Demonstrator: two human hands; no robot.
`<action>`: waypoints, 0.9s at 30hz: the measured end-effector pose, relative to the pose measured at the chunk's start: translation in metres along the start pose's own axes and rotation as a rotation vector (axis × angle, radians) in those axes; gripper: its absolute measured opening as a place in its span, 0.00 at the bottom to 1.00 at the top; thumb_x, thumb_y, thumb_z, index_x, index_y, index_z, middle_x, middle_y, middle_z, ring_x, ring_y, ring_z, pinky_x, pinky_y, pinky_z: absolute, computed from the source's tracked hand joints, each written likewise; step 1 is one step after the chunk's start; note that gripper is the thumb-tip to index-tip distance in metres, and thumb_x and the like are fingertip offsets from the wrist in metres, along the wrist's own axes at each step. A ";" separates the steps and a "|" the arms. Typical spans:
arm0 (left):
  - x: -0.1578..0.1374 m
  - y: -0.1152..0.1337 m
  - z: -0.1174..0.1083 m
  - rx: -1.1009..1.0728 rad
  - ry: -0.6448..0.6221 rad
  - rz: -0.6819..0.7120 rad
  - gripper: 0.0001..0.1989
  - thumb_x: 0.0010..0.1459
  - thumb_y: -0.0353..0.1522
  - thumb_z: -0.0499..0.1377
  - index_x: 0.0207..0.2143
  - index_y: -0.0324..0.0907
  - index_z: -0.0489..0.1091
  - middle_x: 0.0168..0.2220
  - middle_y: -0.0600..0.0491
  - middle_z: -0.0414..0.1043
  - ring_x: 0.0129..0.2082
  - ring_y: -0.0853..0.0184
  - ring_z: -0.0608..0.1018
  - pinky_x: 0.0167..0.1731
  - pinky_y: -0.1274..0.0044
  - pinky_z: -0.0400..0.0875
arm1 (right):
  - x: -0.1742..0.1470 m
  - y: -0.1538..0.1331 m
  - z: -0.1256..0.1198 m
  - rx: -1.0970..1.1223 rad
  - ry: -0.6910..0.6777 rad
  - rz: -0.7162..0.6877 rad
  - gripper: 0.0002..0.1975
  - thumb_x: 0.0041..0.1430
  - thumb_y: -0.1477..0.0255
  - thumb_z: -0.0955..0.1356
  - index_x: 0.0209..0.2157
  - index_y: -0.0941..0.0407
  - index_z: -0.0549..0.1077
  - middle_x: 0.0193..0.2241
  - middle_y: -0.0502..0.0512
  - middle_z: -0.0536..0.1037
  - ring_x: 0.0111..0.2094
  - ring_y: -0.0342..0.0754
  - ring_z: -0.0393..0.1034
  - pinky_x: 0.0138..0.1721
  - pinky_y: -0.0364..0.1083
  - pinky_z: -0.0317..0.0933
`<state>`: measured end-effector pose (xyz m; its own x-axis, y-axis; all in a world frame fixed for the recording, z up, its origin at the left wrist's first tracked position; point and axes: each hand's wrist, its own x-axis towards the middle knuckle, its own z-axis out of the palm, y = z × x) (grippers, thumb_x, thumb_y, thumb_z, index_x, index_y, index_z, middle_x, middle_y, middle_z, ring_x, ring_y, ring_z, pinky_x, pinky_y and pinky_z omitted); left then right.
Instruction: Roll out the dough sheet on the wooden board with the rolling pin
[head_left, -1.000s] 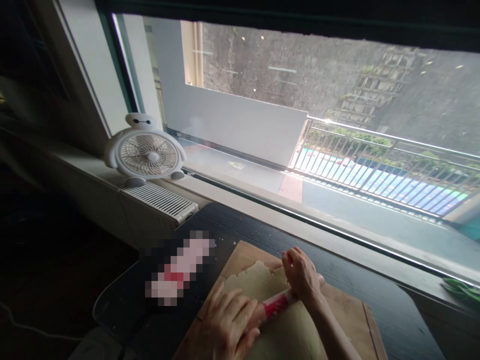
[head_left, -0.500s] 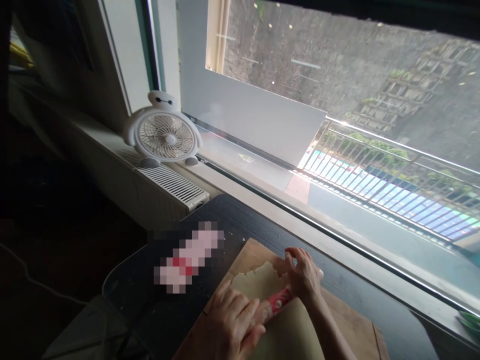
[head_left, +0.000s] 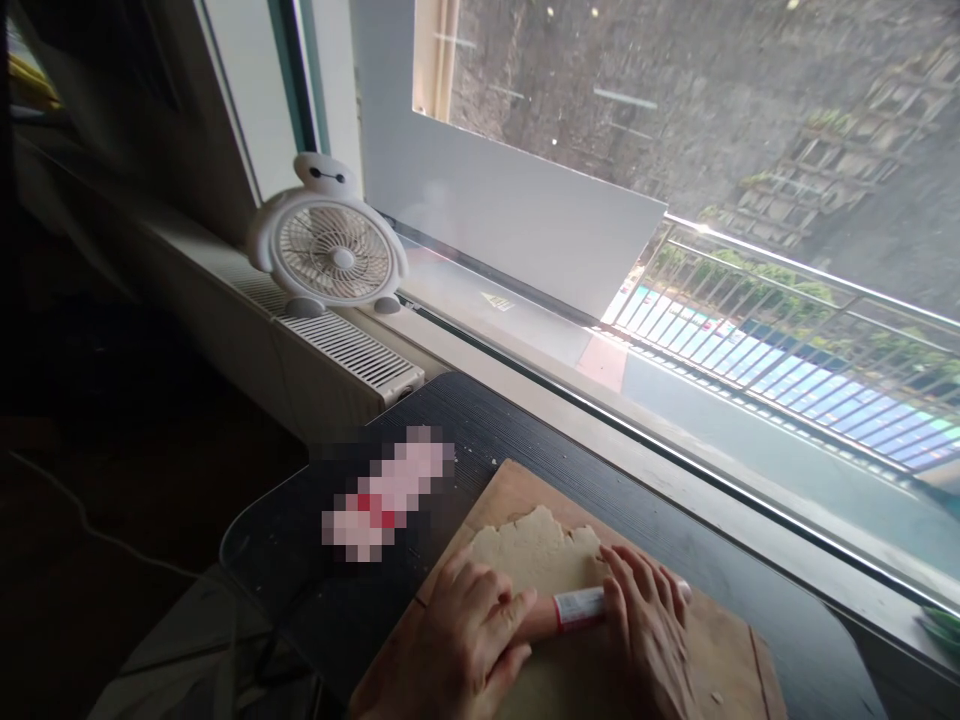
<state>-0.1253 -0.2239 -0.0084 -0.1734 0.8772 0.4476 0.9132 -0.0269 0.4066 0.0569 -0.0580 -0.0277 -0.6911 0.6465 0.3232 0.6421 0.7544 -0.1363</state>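
Observation:
A sheet of pale dough (head_left: 536, 548) with a ragged far edge lies on a wooden board (head_left: 709, 635). Across the dough runs a rolling pin (head_left: 546, 617), which bears a red and white label. My left hand (head_left: 469, 635) is closed over the pin's left part, thumb toward me. On the right part my right hand (head_left: 649, 620) curves its fingers over the pin, close to the dough's right edge. Both hands hide the ends of the pin.
The board rests on a dark table (head_left: 300, 510) by a window. A blurred pink and red item (head_left: 390, 490) lies left of the board. Beyond stand a white radiator (head_left: 360, 355) and a white fan (head_left: 341, 255). A green thing (head_left: 941, 625) is at the right edge.
The pin has turned, so its label now shows white as well as red. My right hand has come nearer me, its fingers lower over the pin. The view has shifted slightly.

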 end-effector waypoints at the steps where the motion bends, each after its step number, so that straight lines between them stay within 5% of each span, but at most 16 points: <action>1: 0.002 -0.001 0.000 -0.020 -0.018 -0.017 0.16 0.53 0.33 0.56 0.46 0.48 0.65 0.36 0.56 0.68 0.39 0.66 0.70 0.52 0.64 0.59 | 0.005 -0.001 0.002 0.003 -0.009 0.009 0.19 0.62 0.67 0.53 0.51 0.50 0.63 0.51 0.54 0.64 0.52 0.52 0.55 0.52 0.55 0.45; 7: 0.021 -0.016 0.008 -0.094 0.053 -0.132 0.08 0.58 0.31 0.50 0.34 0.44 0.69 0.31 0.55 0.68 0.35 0.68 0.68 0.49 0.65 0.58 | 0.090 -0.026 0.021 0.112 0.008 0.113 0.17 0.62 0.66 0.53 0.42 0.53 0.69 0.46 0.55 0.66 0.45 0.50 0.59 0.44 0.50 0.53; 10: 0.028 -0.023 0.003 -0.068 0.052 -0.174 0.11 0.58 0.31 0.48 0.29 0.43 0.69 0.29 0.54 0.68 0.35 0.67 0.68 0.44 0.69 0.59 | 0.097 -0.033 0.019 0.173 0.013 0.075 0.18 0.63 0.66 0.53 0.32 0.55 0.69 0.35 0.54 0.69 0.37 0.47 0.61 0.38 0.46 0.55; 13: 0.034 -0.030 -0.006 -0.027 0.007 -0.188 0.12 0.58 0.32 0.48 0.28 0.43 0.69 0.29 0.53 0.68 0.34 0.68 0.68 0.40 0.72 0.59 | 0.061 -0.023 0.009 0.186 -0.017 -0.072 0.17 0.64 0.66 0.53 0.30 0.54 0.68 0.32 0.53 0.70 0.34 0.46 0.62 0.38 0.46 0.55; 17: 0.059 -0.037 -0.001 0.051 -0.089 -0.238 0.15 0.58 0.34 0.46 0.26 0.42 0.69 0.29 0.52 0.70 0.34 0.68 0.70 0.37 0.74 0.59 | -0.006 0.011 -0.009 0.107 -0.045 -0.219 0.17 0.60 0.61 0.59 0.50 0.50 0.63 0.44 0.55 0.68 0.42 0.50 0.61 0.42 0.49 0.55; 23: 0.110 -0.028 0.028 0.150 -0.316 -0.320 0.16 0.53 0.41 0.50 0.26 0.41 0.71 0.30 0.48 0.74 0.34 0.62 0.74 0.42 0.68 0.58 | -0.064 0.063 -0.029 -0.051 -0.038 0.027 0.16 0.60 0.60 0.59 0.49 0.47 0.62 0.43 0.52 0.69 0.42 0.50 0.63 0.40 0.48 0.58; 27: 0.114 -0.025 0.035 0.153 -0.285 -0.283 0.10 0.51 0.36 0.52 0.27 0.40 0.71 0.34 0.47 0.73 0.38 0.61 0.73 0.41 0.70 0.60 | -0.082 0.083 -0.036 -0.073 -0.004 0.157 0.16 0.60 0.62 0.58 0.49 0.47 0.62 0.41 0.52 0.69 0.42 0.50 0.63 0.40 0.47 0.58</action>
<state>-0.1552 -0.1064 0.0047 -0.3356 0.9377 0.0893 0.8923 0.2861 0.3493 0.1790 -0.0529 -0.0320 -0.5819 0.7560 0.2999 0.7643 0.6343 -0.1162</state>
